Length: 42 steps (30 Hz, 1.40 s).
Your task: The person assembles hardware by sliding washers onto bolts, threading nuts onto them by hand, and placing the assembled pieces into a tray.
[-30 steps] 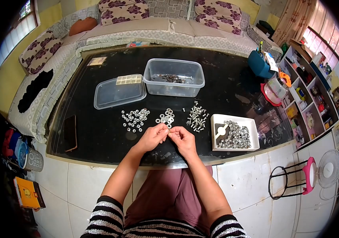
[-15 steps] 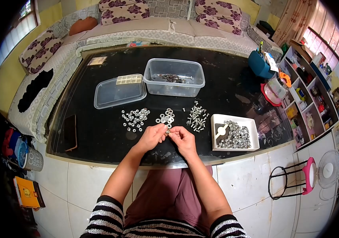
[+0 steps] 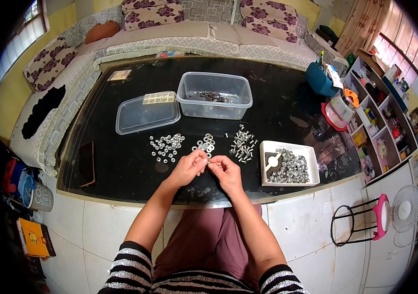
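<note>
My left hand (image 3: 188, 168) and my right hand (image 3: 226, 172) meet near the front of the black table, fingertips pinched on a small metal fastener (image 3: 209, 162). Fingers cover most of it, so its exact kind is hard to make out. Just beyond lies a pile of flat washers (image 3: 205, 143). Loose nuts (image 3: 167, 143) are spread to the left. On the right is a heap of short bolts (image 3: 243, 145). A white box (image 3: 313, 156) beside my right hand holds many metal fasteners (image 3: 290, 167) and a pale round-ended piece.
A clear plastic tub (image 3: 213, 111) with dark metal parts stands behind the piles, its lid (image 3: 145, 120) to the left. A phone (image 3: 87, 164) lies at the table's left. A stool (image 3: 380, 216) and shelves (image 3: 384, 112) stand on the right.
Both hands stay in nearly the same place, still pinched together. The fingertips have shifted slightly around the small fastener. The piles and boxes look unchanged.
</note>
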Motion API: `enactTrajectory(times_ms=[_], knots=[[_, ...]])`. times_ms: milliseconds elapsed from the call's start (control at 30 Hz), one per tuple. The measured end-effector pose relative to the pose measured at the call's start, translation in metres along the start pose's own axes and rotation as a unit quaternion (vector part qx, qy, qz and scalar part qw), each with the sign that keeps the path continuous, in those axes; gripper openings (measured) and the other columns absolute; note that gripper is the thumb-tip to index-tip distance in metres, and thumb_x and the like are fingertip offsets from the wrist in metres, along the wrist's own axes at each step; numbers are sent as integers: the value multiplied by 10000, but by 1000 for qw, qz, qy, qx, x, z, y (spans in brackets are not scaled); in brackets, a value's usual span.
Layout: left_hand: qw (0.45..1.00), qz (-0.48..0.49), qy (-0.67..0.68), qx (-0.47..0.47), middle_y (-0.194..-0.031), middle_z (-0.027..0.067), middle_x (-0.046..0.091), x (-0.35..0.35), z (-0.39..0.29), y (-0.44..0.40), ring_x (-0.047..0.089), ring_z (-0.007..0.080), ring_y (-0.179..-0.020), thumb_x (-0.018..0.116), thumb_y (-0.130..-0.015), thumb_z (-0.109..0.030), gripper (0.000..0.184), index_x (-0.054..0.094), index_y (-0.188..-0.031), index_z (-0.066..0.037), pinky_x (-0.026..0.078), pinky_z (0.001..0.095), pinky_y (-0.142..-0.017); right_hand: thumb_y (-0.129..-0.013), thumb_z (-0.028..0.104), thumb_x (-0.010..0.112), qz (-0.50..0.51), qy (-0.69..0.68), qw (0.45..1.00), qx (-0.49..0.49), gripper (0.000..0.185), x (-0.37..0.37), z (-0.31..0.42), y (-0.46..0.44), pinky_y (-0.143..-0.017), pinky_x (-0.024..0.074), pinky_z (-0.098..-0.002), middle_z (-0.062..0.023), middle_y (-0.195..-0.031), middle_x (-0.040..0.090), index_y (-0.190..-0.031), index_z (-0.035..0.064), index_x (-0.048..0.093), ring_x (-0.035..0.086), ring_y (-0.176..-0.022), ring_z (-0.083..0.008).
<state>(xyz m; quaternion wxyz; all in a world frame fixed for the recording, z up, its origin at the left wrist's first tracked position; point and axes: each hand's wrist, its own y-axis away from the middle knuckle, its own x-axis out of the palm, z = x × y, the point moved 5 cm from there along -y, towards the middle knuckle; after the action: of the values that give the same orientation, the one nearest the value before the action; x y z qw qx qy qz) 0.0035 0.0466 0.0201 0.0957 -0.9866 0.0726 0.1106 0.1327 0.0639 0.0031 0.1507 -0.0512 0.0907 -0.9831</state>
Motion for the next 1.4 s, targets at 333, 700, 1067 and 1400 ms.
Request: enactTrajectory(times_ms=[333,700,1067,1400], knots=[[999,19,-21,-19,-615,13,499,-2,14,-2,466,79,-543,472,-863,-215,178,459,-851,-38,394,229,-501,-776,29,599,0,8,1000,-8,92,2,6,1,-608,440,-182,-9,-730,584,-857,-10,578,522,-660,-42],[1000,22,1,-11,-609,15,498,-2,11,0,465,83,-534,458,-873,-204,168,458,-856,-37,394,230,-500,-779,20,591,8,10,1000,-1,82,3,8,1,-610,437,-178,-8,-734,585,-854,-9,576,521,-663,-39],[1000,20,18,-12,-590,15,484,0,6,0,469,80,-543,438,-883,-215,195,466,-827,-30,394,231,-502,-778,17,589,8,-5,1000,5,78,2,2,1,-605,436,-177,0,-727,580,-852,-6,577,512,-651,-38],[1000,0,23,21,-559,23,497,2,-1,1,468,93,-502,430,-885,-223,223,469,-795,-22,387,239,-478,-780,18,585,-1,0,1000,8,79,0,2,0,-611,438,-179,-3,-730,583,-855,-7,577,517,-656,-40]])
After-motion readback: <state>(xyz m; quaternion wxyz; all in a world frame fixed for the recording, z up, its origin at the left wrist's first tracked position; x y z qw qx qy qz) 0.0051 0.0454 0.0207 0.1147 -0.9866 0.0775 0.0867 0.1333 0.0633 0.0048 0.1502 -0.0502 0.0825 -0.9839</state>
